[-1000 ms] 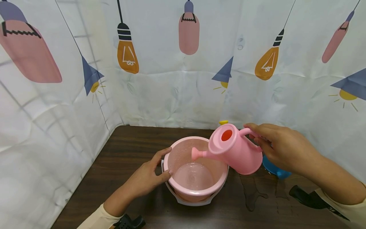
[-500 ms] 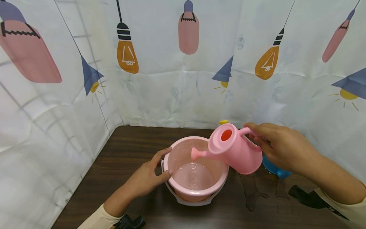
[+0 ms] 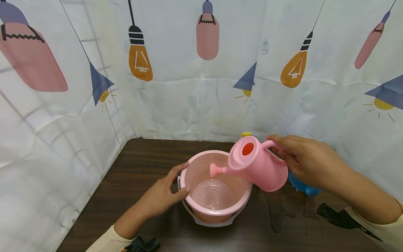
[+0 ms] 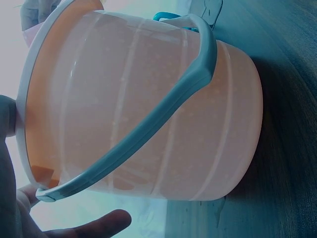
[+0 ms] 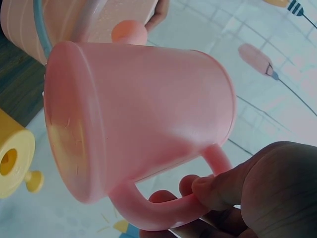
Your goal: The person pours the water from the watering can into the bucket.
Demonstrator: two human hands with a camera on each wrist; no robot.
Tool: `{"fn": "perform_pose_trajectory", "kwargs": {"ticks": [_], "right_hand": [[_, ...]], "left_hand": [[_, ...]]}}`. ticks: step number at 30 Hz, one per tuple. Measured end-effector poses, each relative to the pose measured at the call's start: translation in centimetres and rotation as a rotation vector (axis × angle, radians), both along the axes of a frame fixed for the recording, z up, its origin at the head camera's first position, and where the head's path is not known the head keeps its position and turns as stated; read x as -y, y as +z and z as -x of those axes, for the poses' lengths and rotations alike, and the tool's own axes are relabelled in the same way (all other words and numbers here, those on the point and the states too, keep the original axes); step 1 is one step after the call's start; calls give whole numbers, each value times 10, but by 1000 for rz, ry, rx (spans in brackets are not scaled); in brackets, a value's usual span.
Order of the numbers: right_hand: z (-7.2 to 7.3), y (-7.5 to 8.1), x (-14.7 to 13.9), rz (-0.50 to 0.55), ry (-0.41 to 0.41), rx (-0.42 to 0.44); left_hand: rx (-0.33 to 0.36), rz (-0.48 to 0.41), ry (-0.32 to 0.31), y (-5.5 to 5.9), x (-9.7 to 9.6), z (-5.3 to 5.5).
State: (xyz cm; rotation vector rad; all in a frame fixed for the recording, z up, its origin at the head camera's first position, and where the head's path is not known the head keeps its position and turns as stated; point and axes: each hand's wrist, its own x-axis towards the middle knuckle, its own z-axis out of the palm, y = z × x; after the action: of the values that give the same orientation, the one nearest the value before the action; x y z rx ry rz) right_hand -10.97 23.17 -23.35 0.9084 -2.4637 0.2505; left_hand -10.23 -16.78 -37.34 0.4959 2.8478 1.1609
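Observation:
A pink watering can (image 3: 261,168) is tilted over a light pink bucket (image 3: 215,211), its spout pointing down inside the rim. My right hand (image 3: 306,159) grips the can's handle; in the right wrist view, fingers and thumb wrap round that handle (image 5: 153,215). Rippling water (image 3: 214,196) covers the bucket's bottom, and droplets dot its inner wall. At the bucket's left side, my left hand (image 3: 162,192) rests its thumb and forefinger against the rim, fingers spread. The left wrist view shows another finger (image 4: 106,223) extended away from the bucket. The bucket's handle (image 4: 143,131) hangs down along its outside.
A blue object (image 3: 303,185) stands on the dark wooden table (image 3: 151,154), partly hidden behind the right hand. Behind the can is a yellow object (image 5: 15,148) with a round knob. Spilled water (image 3: 278,213) lies right of the bucket. A patterned curtain (image 3: 176,105) encloses the table.
The watering can and right hand have shifted very slightly left. The water's ripples have changed. The left hand and bucket stay where they were.

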Motion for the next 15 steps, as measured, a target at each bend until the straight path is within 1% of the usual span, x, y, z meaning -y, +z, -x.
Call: {"fn": "perform_pose_trajectory", "kwargs": {"ticks": [5, 10, 15], "right_hand": [[1, 0, 1, 2, 13, -18], [3, -1, 2, -1, 45, -42], [4, -1, 3, 1, 51, -38]], "left_hand": [[-4, -3, 3, 0, 0, -1], [-4, 0, 6, 0, 0, -1], [-4, 4, 6, 0, 0, -1]]}}
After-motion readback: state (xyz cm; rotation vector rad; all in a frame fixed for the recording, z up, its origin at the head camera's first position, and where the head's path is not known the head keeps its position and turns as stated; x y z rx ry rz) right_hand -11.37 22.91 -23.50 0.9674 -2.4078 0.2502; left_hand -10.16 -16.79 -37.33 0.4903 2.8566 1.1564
